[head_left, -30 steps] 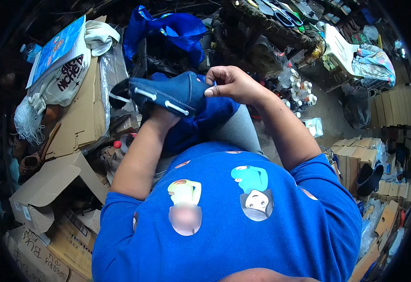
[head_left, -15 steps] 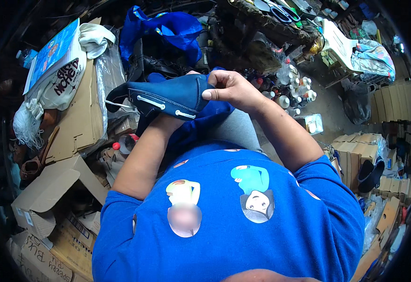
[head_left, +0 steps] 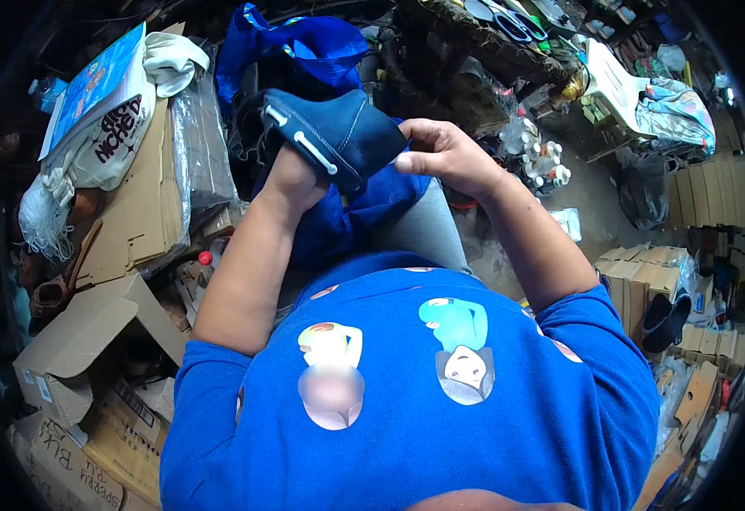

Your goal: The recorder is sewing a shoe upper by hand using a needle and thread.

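Observation:
A dark navy leather shoe upper with white lacing along its side and pale stitching is held up over my lap, tilted. My left hand is closed round its lower side from below, and part of the fingers is hidden behind the leather. At the right-hand edge of the upper, my right hand has its thumb and forefinger bent at the rim in a pinch. Blue cloth lies across my lap under the upper.
Flattened cardboard and an open carton stand at the left. A blue bag lies beyond my hands. Several bottles stand on the floor to the right, near a white chair. Scissors rest on the far bench.
The upper has been tilted, its left end rising and its lacing now slanting steeply. My left hand has moved up with it. My right hand has shifted slightly right along with the rim.

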The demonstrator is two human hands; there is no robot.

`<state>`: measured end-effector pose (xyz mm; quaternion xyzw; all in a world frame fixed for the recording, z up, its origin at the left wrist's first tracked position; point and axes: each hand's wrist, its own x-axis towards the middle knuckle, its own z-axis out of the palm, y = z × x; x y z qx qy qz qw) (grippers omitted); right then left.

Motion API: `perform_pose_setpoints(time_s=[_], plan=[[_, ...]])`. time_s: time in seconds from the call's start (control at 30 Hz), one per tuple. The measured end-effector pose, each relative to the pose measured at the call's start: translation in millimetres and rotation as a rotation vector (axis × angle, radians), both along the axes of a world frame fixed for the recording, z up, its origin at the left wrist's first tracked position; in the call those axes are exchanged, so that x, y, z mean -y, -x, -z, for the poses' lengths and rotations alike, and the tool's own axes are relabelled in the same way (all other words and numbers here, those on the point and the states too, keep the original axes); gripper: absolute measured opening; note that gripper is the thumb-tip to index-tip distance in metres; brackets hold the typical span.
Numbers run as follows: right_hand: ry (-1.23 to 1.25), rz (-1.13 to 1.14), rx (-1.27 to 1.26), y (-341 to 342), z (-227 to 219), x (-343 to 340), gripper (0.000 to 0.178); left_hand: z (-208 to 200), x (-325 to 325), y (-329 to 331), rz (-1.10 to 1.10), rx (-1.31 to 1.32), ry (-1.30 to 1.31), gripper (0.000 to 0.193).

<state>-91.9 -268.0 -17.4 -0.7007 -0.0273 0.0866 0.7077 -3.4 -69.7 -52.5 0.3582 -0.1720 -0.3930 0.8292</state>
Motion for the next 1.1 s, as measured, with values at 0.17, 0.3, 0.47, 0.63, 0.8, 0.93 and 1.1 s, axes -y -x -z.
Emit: perform_pose_setpoints(time_s=[0.17, 0.3, 0.47, 0.63, 0.8, 0.93, 1.1], plan=[[0.137, 0.006, 0.008, -10, 16, -1, 0.032, 12, 22, -12, -0.079, -0.055, -0.104, 0.028], [-0.063, 0.016, -0.065, 6, -7, -11, 0.031, 4, 28, -13, -0.013, -0.037, -0.351, 0.026], [0.095, -0.14, -0.119, 9, 28, 4, 0.033, 23, 33, 17, 0.004, -0.313, -0.35, 0.026], [-0.079, -0.127, -0.331, 6, 46, -13, 0.035, 54, 25, 12, 0.049, -0.526, -0.361, 0.023], [-0.053, -0.021, -0.471, -2, 61, -12, 0.024, 76, 21, -3, 0.073, -0.467, -0.37, 0.03], [-0.182, 0.119, -0.555, 0, 49, -12, 0.023, 45, -1, 31, -0.031, -0.541, -0.21, 0.04], [-0.082, 0.037, -0.501, -3, 39, -15, 0.022, 42, 4, 49, -0.133, -0.259, -0.252, 0.045]])
